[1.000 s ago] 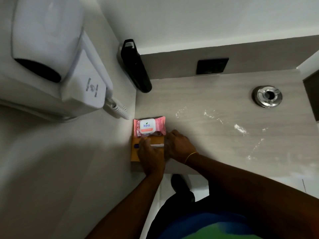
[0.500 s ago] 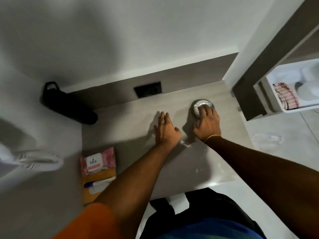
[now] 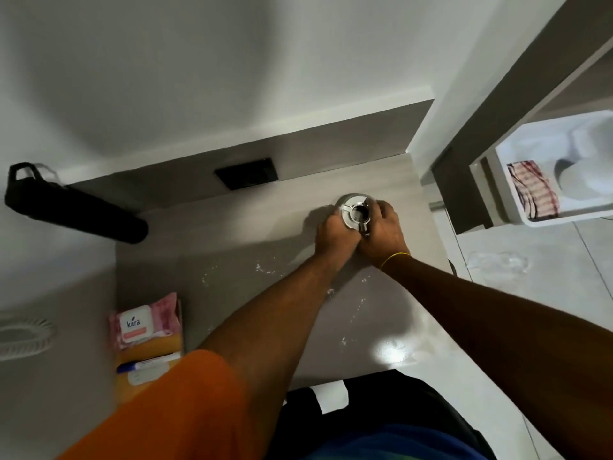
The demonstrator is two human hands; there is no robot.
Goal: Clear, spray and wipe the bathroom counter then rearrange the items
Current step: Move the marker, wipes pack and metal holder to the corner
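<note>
On grey table [image 3: 232, 254], left hand [image 3: 335, 235] and right hand [image 3: 384, 230] gripped round shiny metal ashtray [image 3: 356, 212] by rim; probably rigid, slick, lightish.

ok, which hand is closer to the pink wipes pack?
Left. Left hand grips the metal ashtray on the side facing the pink wipes pack; right hand holds the far side.

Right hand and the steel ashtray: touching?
Touching. Head view: the right hand curls its fingers over the steel ashtray at its right rim, no gap; the left hand grips the left rim.
</note>
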